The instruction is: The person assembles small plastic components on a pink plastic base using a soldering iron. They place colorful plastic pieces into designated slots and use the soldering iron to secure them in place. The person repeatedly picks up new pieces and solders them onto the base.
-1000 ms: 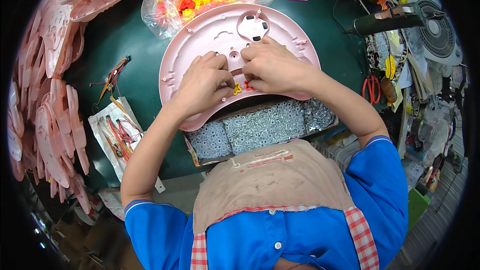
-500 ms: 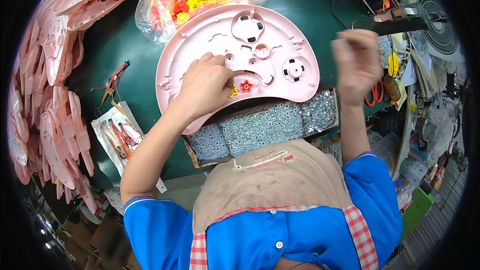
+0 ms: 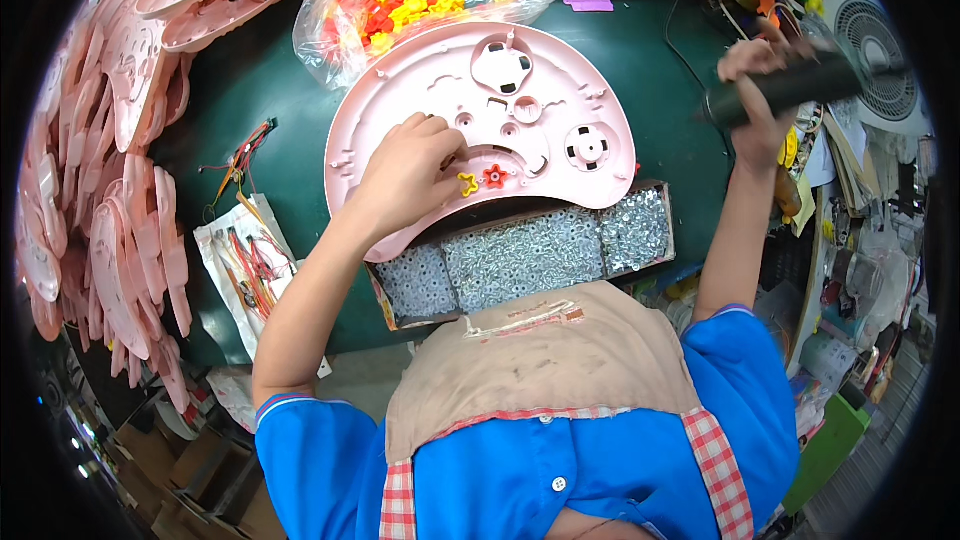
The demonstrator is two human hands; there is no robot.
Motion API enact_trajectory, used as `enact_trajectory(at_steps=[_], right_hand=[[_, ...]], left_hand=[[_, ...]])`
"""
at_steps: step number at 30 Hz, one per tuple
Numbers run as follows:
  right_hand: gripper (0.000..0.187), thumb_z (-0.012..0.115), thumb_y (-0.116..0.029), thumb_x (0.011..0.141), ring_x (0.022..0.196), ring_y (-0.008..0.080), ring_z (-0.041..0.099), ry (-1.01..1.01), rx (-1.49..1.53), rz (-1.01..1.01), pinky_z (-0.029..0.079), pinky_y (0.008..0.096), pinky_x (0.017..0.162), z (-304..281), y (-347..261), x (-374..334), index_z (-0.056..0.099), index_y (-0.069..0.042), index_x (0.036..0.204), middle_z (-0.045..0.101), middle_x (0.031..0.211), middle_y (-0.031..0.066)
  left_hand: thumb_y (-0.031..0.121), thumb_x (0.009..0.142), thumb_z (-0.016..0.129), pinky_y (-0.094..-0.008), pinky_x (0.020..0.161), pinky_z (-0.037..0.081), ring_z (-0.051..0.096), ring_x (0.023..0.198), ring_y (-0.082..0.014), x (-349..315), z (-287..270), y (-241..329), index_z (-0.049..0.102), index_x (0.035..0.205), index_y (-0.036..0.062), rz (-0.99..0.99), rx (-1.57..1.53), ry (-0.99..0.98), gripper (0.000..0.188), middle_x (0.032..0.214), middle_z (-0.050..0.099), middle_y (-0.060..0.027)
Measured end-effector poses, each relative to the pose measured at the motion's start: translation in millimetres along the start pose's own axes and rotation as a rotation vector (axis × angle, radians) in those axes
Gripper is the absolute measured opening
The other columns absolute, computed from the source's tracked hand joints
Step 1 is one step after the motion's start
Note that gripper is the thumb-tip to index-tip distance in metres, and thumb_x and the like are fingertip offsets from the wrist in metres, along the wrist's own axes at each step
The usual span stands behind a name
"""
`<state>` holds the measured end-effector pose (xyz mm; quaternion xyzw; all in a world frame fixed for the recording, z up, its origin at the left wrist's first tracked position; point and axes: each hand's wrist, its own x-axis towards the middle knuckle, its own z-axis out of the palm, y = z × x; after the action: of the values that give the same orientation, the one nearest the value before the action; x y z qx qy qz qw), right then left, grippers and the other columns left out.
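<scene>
Green bench [image 3: 650, 50] carries pink panel [image 3: 445, 90], centre of my view. Dark cylindrical tool [image 3: 822, 87], right hand [image 3: 758, 115] wrapped round it. Left hand [image 3: 412, 165] curled over panel; I cannot tell if pinching. Yellow star [image 3: 468, 185] beside it.

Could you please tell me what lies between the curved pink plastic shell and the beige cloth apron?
In the head view, an open, divided box of small grey and silvery parts lies between the curved pink plastic shell and the beige cloth apron.
</scene>
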<state>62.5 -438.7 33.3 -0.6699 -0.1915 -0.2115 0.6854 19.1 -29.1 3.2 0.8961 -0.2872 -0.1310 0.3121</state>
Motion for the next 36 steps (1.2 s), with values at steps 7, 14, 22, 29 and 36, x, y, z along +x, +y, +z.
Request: enact_trajectory(at_steps=[7, 14, 22, 29, 36], right_hand=[[0.051, 0.089, -0.021, 0.079, 0.062, 0.0175, 0.062, -0.453, 0.245, 0.413, 0.056, 0.0339, 0.063, 19.2, -65.4, -44.8, 0.056, -0.001, 0.112, 0.060, 0.068, 0.0045], [0.046, 0.083, -0.015, 0.087, 0.064, 0.0189, 0.064, -0.350, 0.581, 0.193, 0.054, 0.0367, 0.067, 118.4, -89.6, -69.0, 0.053, -0.010, 0.122, 0.064, 0.071, 0.0052], [0.050, 0.078, -0.007, 0.085, 0.067, 0.0226, 0.068, -0.563, 0.620, 0.114, 0.056, 0.0394, 0.068, 154.5, -92.0, -76.7, 0.056, -0.010, 0.131, 0.069, 0.080, 0.0076], [0.053, 0.076, -0.007, 0.085, 0.068, 0.0235, 0.069, -0.635, 0.694, 0.098, 0.057, 0.0394, 0.067, 166.0, -92.5, -79.3, 0.054, -0.007, 0.133, 0.070, 0.081, 0.0082], [0.053, 0.075, -0.007, 0.085, 0.070, 0.0232, 0.070, -0.545, 0.717, 0.104, 0.058, 0.0413, 0.071, 165.0, -95.4, -82.1, 0.054, -0.009, 0.133, 0.069, 0.078, 0.0075]], left_hand=[[0.022, 0.076, 0.083, -0.0395, 0.081, 0.042, 0.055, 0.091, -0.0223, -56.6, 69.9, 67.8, 0.071, 0.087, 0.0144, 0.237, 0.162, 0.131, 0.018, 0.090, 0.057, -0.0007], [0.017, 0.078, 0.080, -0.0420, 0.082, 0.041, 0.056, 0.088, -0.0257, -65.9, 77.6, 70.3, 0.061, 0.082, 0.0101, 0.125, 0.043, 0.333, 0.021, 0.087, 0.053, -0.0048], [0.013, 0.075, 0.086, -0.0391, 0.081, 0.041, 0.057, 0.083, -0.0242, -85.9, 66.8, 62.3, 0.066, 0.079, 0.0084, 0.160, -0.211, 0.412, 0.021, 0.081, 0.058, -0.0034], [0.012, 0.076, 0.087, -0.0368, 0.084, 0.042, 0.059, 0.087, -0.0224, -95.4, 60.1, 61.5, 0.076, 0.090, 0.0092, 0.073, -0.442, 0.398, 0.018, 0.086, 0.065, -0.0030], [0.007, 0.078, 0.084, -0.0369, 0.088, 0.043, 0.062, 0.089, -0.0218, -102.5, 55.0, 63.5, 0.077, 0.091, 0.0074, -0.005, -0.607, 0.398, 0.015, 0.089, 0.072, -0.0037]])
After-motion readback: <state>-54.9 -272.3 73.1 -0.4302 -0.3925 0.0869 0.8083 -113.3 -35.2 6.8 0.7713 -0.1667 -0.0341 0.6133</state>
